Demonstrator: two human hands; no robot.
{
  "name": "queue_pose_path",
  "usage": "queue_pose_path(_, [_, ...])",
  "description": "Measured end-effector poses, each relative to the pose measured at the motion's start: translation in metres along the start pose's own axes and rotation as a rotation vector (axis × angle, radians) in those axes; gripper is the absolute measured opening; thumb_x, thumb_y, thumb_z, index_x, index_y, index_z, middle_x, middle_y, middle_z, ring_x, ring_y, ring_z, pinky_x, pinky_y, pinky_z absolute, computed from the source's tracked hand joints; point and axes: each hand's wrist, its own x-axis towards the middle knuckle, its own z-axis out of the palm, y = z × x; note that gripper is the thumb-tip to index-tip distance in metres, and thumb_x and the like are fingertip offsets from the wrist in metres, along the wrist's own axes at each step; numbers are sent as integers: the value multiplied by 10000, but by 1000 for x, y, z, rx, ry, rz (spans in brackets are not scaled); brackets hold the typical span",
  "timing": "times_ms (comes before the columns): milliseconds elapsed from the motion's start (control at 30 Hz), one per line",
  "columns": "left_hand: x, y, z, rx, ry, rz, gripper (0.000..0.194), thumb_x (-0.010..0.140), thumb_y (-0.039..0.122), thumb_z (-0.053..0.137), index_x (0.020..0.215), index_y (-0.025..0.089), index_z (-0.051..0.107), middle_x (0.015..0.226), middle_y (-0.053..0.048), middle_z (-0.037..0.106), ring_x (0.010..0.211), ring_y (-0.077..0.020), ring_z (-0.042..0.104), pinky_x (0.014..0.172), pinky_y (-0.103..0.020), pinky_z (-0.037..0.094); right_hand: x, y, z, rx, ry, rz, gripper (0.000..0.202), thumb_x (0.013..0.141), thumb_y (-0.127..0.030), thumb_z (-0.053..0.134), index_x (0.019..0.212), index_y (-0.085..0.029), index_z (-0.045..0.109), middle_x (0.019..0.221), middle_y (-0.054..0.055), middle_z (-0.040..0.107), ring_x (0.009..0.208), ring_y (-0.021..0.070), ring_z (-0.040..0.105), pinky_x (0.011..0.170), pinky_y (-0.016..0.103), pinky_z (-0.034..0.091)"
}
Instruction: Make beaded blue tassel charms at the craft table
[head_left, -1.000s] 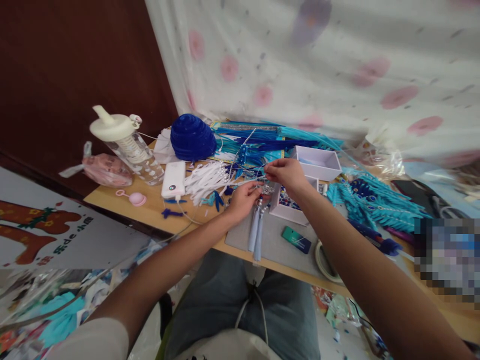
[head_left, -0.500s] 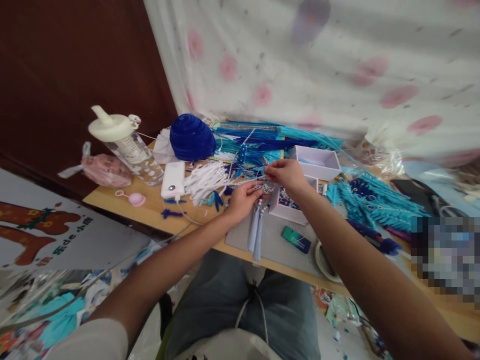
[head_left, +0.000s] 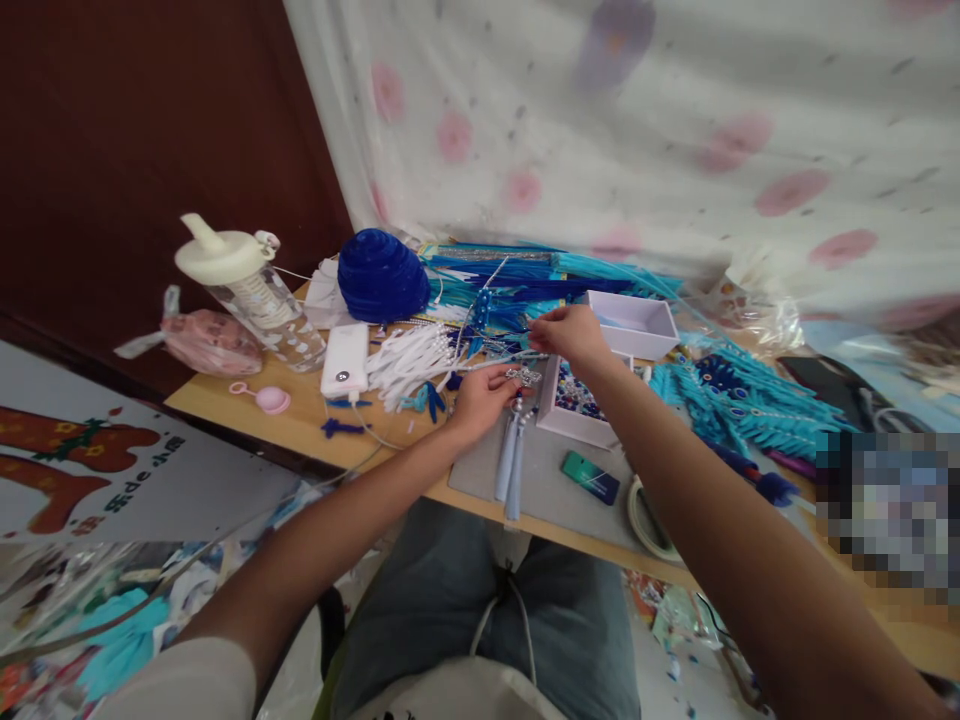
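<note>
My left hand [head_left: 480,402] pinches a silver openwork ornament [head_left: 527,377] over the grey mat [head_left: 480,465]. Two pale blue tassels [head_left: 511,465] hang below this ornament toward the table's front edge. Up and to the right, my right hand [head_left: 574,335] is closed in a pinch. Whatever lies between its fingertips is too thin or small to make out. Just below that hand stands a white box [head_left: 581,430] of mixed blue, red and clear beads, partly covered by my right forearm.
Behind the bead box is a second white box [head_left: 651,338]. White fuzzy stems [head_left: 409,365], a power bank [head_left: 345,360], a tilted drinking bottle [head_left: 262,300] and a blue fuzzy ball [head_left: 382,275] crowd the left. Turquoise fuzzy pieces [head_left: 780,400], a tape roll [head_left: 651,520] and a green card [head_left: 590,477] lie right.
My right hand stays pinched and has shifted slightly, drawing a little away from the ornament. The left hand keeps its hold on the ornament almost in place.
</note>
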Motion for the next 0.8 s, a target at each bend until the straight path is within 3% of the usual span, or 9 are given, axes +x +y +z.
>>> queue_pose_path(67, [0, 0, 0, 5, 18, -4, 227, 858, 109, 645, 1078, 119, 696, 935, -103, 779, 854, -222, 757, 800, -339, 588, 0, -6, -6, -117, 67, -20, 98, 793, -167, 639, 806, -114, 721, 655, 88, 707, 649, 237, 704, 764, 388, 563])
queue_pose_path(200, [0, 2, 0, 22, 37, -10, 208, 865, 97, 623, 1058, 117, 699, 938, -101, 777, 835, -213, 757, 772, -320, 585, -16, -20, -26, -495, 189, -236, 207, 833, -207, 617, 962, -115, 750, 928, 147, 760, 925, 303, 702, 892, 409, 501])
queue_pose_path(300, [1, 2, 0, 13, 35, -12, 209, 863, 100, 625, 1054, 120, 707, 925, -93, 775, 842, -214, 757, 786, -329, 584, -53, -33, -44, -644, 148, -279, 208, 826, -236, 636, 964, -144, 763, 896, 126, 766, 865, 298, 702, 822, 378, 501])
queue_pose_path(400, [1, 1, 1, -1, 38, -11, 219, 859, 107, 633, 1065, 119, 707, 909, -89, 773, 838, -217, 756, 790, -336, 583, -111, -36, -51, -750, 81, -231, 183, 857, -305, 634, 910, -208, 779, 818, 91, 762, 763, 284, 706, 718, 351, 497])
queue_pose_path(500, [0, 1, 1, 4, 31, -2, 233, 859, 120, 639, 1083, 120, 704, 912, -93, 774, 848, -220, 757, 801, -340, 582, -163, -21, -39, -849, -98, -112, 167, 862, -326, 658, 948, -255, 782, 779, 68, 763, 741, 285, 722, 680, 339, 505])
queue_pose_path(567, [-1, 2, 1, 24, 31, 3, 234, 858, 125, 642, 1083, 121, 706, 913, -96, 775, 853, -224, 758, 808, -340, 581, -180, -5, -26, -915, -170, -69, 166, 885, -295, 638, 959, -229, 771, 834, 96, 770, 801, 293, 734, 685, 331, 511])
queue_pose_path(667, [0, 3, 1, 48, 36, -1, 229, 858, 115, 633, 1075, 117, 704, 906, -99, 777, 838, -226, 760, 778, -328, 581, -181, 11, -9, -975, -195, -58, 222, 945, -226, 527, 936, -199, 747, 899, 125, 764, 810, 284, 741, 668, 316, 508])
queue_pose_path(800, [1, 3, 1, 38, 24, 1, 219, 862, 107, 624, 1069, 106, 697, 919, -105, 778, 817, -224, 759, 740, -317, 580, -165, 11, 3, -994, -197, -49, 262, 969, -229, 487, 886, -191, 732, 889, 135, 756, 825, 296, 745, 655, 312, 512])
